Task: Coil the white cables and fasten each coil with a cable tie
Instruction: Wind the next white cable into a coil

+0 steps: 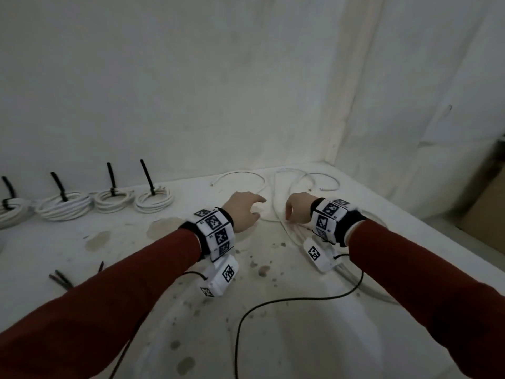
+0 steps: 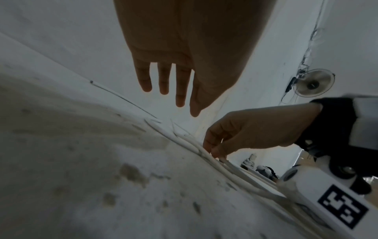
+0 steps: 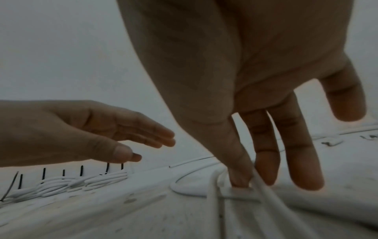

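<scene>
Loose white cable lies in long loops on the stained white table, running from the back middle toward the front right. My right hand points its fingers down onto the strands; in the right wrist view its thumb and index finger pinch the cable, which bunches up around them. The left hand hovers just left of the strands with its fingers straight and nothing in it. In the left wrist view the left fingers stretch out above the cable.
Several tied coils with upright black ties stand in a row along the back left wall. Spare black ties lie front left. A thin black cord trails from the wrist cameras. Walls close the back; a cardboard box stands beyond the right edge.
</scene>
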Tool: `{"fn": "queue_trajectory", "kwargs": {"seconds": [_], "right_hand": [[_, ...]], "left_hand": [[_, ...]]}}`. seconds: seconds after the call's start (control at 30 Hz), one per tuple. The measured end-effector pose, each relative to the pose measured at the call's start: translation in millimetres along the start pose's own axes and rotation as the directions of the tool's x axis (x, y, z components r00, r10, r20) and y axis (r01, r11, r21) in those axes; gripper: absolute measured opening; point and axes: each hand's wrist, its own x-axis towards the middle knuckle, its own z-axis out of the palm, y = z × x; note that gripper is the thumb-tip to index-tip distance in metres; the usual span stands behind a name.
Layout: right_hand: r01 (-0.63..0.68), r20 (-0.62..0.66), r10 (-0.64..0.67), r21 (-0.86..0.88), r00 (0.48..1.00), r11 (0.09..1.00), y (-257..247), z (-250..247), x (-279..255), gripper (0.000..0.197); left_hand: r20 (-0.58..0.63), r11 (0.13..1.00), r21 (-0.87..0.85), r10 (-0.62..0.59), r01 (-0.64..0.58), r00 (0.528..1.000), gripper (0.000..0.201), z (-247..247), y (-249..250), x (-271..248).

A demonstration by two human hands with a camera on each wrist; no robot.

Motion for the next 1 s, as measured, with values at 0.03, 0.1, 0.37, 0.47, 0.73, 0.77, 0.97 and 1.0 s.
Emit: {"fn": "queue_trajectory", "kwargs": {"seconds": [0.03,0.1,0.37,0.47,0.73,0.77,0.97,1.0], "right_hand": [[0.016,0.007,-0.016,0.014,1.000,1.000,-2,-1,-1,0.030],[0.042,-0.015,-0.041,0.052,0.999,0.998,-8,-6,-6,0.027],[0.328,-0.272,-0.184,0.806,0.945,0.492,-37,-57,-37,0.023],[0.462,-0.416,-0.201,0.815,0.887,0.350,-47,-81,-54,0.029],[0.624,-0.536,-0.319,0.676,0.781,0.393,-59,-120,-85,0.018],[0.629,-0.530,-0.340,0.673,0.777,0.389,-59,-121,-86,0.018],[0.553,-0.407,-0.394,0.729,0.824,0.403,-58,-97,-77,0.026],[0.545,-0.392,-0.392,0.707,0.832,0.451,-55,-91,-74,0.029]], "left_hand": [[-0.001,1.000,0.009,0.009,-0.009,1.000,0.045,2,0,2],[-0.008,0.998,0.047,0.034,-0.034,0.999,0.048,4,-1,5],[-0.346,0.965,0.014,0.251,-0.262,0.904,0.060,-33,-5,-4],[-0.456,0.937,0.006,0.313,-0.349,0.833,0.036,-73,1,-16],[-0.671,0.974,0.022,0.182,-0.227,0.718,0.027,-175,-12,-47],[-0.691,0.976,0.008,0.163,-0.219,0.704,0.027,-184,-14,-50],[-0.815,0.945,-0.309,-0.208,-0.103,0.541,0.029,-236,-36,-73],[-0.824,0.925,-0.364,-0.268,-0.105,0.499,0.029,-244,-44,-80]]}}
